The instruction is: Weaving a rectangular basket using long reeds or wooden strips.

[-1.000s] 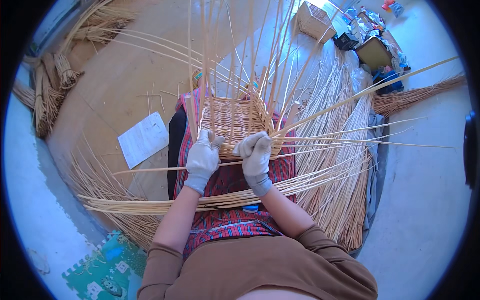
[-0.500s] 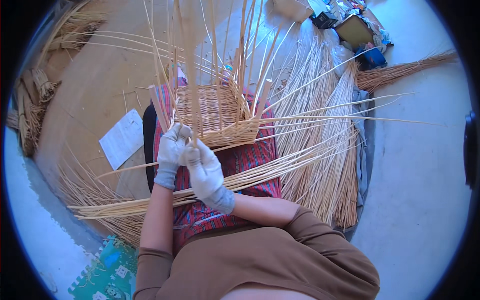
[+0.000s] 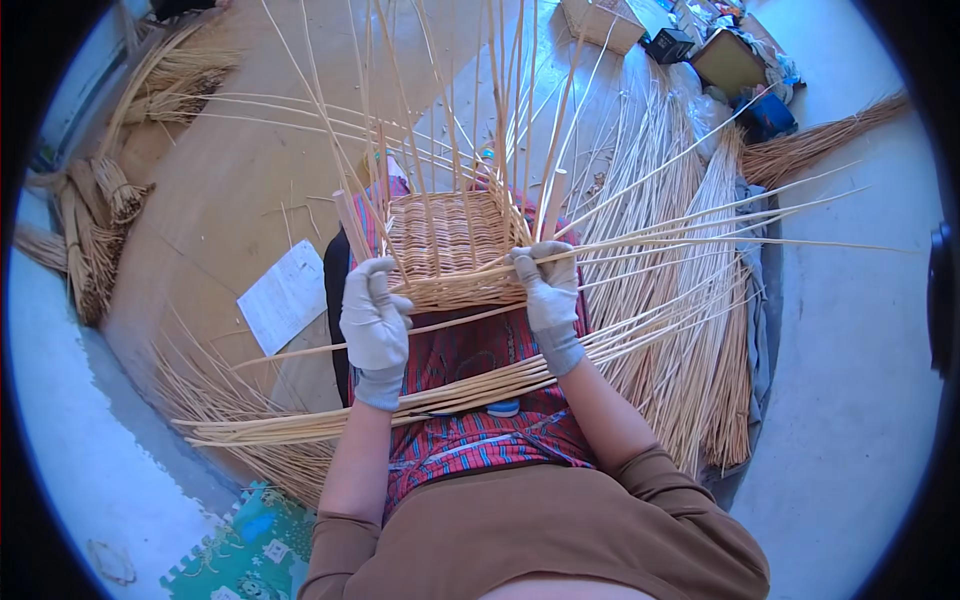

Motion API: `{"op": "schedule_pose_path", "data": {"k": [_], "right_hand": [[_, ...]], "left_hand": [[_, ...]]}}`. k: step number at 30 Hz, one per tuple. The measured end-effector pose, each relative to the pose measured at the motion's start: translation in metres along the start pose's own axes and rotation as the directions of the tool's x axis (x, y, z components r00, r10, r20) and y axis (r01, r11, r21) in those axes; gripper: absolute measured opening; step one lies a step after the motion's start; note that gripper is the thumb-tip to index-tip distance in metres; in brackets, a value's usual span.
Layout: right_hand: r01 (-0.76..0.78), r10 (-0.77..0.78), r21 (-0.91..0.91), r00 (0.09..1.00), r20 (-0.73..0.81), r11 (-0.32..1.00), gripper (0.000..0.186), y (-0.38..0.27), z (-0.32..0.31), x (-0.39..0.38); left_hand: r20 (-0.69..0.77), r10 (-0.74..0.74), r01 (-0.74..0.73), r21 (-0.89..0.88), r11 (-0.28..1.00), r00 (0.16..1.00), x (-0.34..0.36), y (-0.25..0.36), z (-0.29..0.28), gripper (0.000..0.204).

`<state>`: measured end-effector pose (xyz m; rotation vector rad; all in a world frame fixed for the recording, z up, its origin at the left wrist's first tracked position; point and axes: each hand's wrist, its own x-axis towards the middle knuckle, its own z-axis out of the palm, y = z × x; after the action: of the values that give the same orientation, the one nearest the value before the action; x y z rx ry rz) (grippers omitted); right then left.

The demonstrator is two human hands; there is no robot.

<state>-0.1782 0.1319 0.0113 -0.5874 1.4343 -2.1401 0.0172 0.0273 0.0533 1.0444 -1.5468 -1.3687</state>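
A half-woven wicker basket (image 3: 450, 240) rests on my lap, its upright willow stakes standing tall around the sides. At its front left corner my left hand (image 3: 376, 325), in a white work glove with a grey cuff, is closed with the fingers curled on the basket's edge. My gloved right hand (image 3: 552, 308) is at the front right corner, pinching a pale willow rod (image 3: 620, 243) that runs along the front wall and out to the right. Two thicker wooden posts (image 3: 556, 200) rise at the front corners. The tips of my left fingers are partly hidden.
A bunch of loose willow rods (image 3: 470, 390) lies across my lap. To the right, a large spread of rods (image 3: 660, 330) covers the floor. Tied bundles (image 3: 95, 230) lie at the left, near a white sheet (image 3: 283, 298). A cardboard box (image 3: 605, 22) stands at the back.
My hands have moved apart: the right one went from beside the left hand to the front right corner. The rod formerly raised before the basket now lies along its front. The view shifted slightly.
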Motion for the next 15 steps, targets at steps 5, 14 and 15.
{"op": "schedule_pose_path", "data": {"k": [5,14,15], "right_hand": [[0.163,-0.127,-0.167,0.970,0.208,0.972,0.025,-0.004,0.003,0.004],[0.627,-0.231,-0.491,0.728,0.645,0.605,0.043,-0.017,0.034,0.066],[0.755,-0.279,-0.535,0.644,0.712,0.378,0.060,-0.017,0.049,0.079]], "left_hand": [[0.332,-0.480,0.423,0.233,0.876,0.812,0.028,0.002,0.031,0.046],[0.381,-0.262,0.292,-0.024,0.956,0.887,0.026,-0.052,0.035,0.013],[0.323,-0.265,0.253,0.082,0.964,0.908,0.022,-0.051,0.039,0.016]]}}
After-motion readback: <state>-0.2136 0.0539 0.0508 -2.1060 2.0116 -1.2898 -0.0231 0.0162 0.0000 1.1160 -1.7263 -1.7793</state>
